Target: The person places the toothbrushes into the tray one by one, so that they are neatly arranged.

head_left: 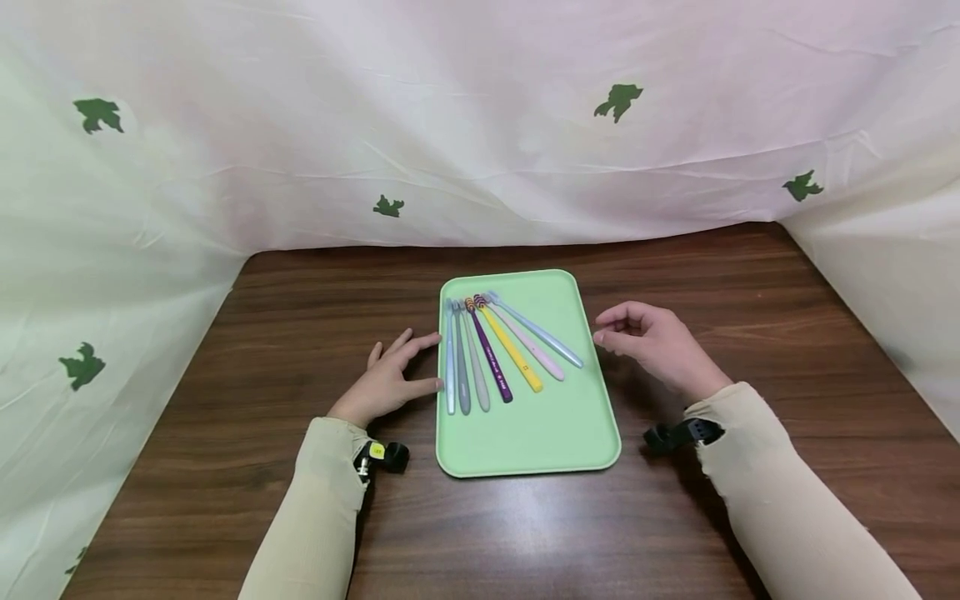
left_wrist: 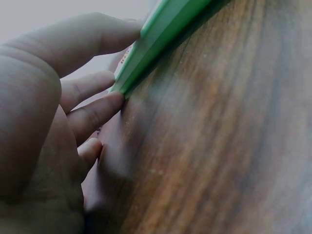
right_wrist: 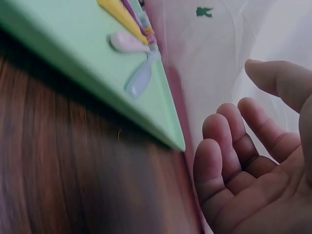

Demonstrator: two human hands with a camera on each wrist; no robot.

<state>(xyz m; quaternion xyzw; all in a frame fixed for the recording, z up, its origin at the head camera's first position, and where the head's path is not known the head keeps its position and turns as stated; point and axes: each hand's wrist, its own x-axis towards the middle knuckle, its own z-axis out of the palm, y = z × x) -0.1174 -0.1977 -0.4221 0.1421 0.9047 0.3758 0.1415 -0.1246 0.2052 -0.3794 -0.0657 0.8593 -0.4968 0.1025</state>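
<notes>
A light green tray (head_left: 525, 446) lies on the wooden table, with several toothbrushes fanned out on it, heads toward the far end. Among them are a purple toothbrush (head_left: 493, 362), a yellow toothbrush (head_left: 517, 352), a pink toothbrush (head_left: 536, 346) and a pale blue toothbrush (head_left: 547, 337) at the right. My left hand (head_left: 390, 379) touches the tray's left edge; in the left wrist view its thumb (left_wrist: 97, 36) and fingers reach the green side wall. Beside the tray's right edge hovers my right hand (head_left: 660, 343), fingers loosely bent and holding nothing.
The dark wood table (head_left: 285, 325) extends around the tray on all sides. White cloth (head_left: 480, 108) with green bird-like shapes hangs behind the table and along both sides. Each wrist carries a small black camera.
</notes>
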